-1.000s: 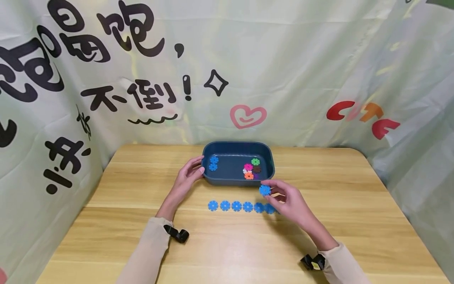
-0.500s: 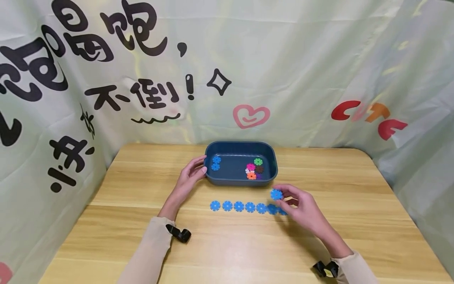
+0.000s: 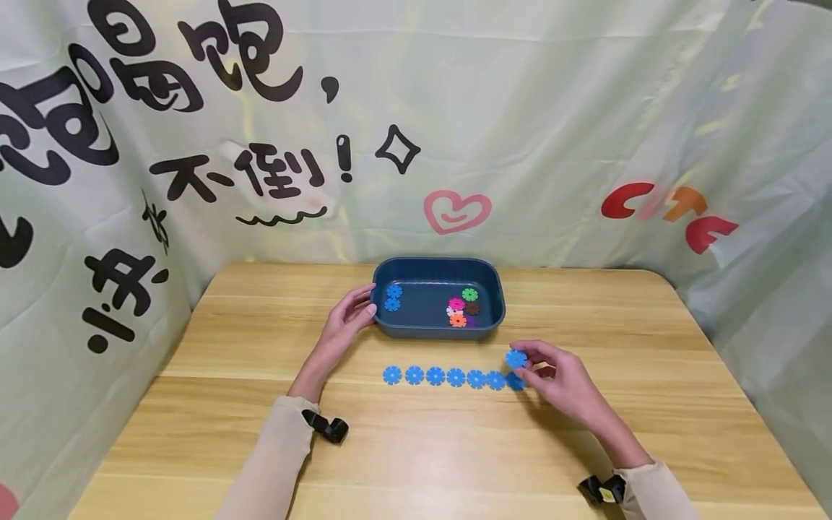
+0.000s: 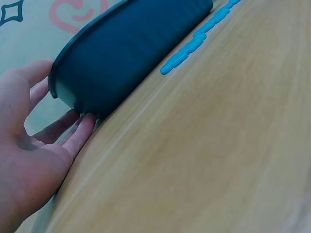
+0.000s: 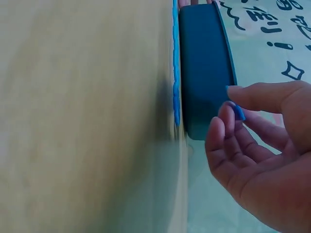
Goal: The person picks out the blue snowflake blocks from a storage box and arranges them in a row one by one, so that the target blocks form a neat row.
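Blue disc [image 3: 516, 359] — in right grip [image 3: 564, 379], “CUTE” backdrop [image 3: 520, 130]

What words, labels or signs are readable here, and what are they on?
"喝饱,": black lettering, pale green fabric backdrop.
"不倒!": black, lower on it.
"CUTE": red, pink, orange, right side; U faint.
Other black characters, left: folded or cut off, uncertain.
Yellow label, black device by right beige sleeve: too small to read.

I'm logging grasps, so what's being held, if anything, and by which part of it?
The right grip pinches a blue notched disc by its rim. The left grip touches the left end of the tray.
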Demonstrator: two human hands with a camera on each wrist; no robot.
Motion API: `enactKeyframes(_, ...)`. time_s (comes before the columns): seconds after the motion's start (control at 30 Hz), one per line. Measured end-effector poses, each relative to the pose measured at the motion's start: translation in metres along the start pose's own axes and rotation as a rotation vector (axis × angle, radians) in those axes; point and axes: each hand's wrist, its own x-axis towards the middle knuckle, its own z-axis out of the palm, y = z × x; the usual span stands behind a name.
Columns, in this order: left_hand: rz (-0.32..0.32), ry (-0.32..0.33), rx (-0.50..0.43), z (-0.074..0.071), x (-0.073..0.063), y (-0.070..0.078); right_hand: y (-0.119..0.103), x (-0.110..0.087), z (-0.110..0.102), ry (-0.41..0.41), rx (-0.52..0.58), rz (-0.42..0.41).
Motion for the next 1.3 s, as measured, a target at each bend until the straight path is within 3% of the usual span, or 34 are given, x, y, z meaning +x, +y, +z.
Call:
enactKeyframes(0.57,-0.010,0.006,0.016,-0.004,-0.002,-0.001,0.024,-0.001,-0.022,-0.149,-0.098,0.057)
enactKeyframes(1.17,-0.014,0.000,-0.018,-0.002,0.001,0.002,0.025,-0.004,-0.033,-0.227,-0.161,0.069)
enactKeyframes(1.3,-0.026,-0.010,-0.032,0.001,-0.001,0.010,0.028,-0.007,-0.035,-0.250,-0.164,0.068)
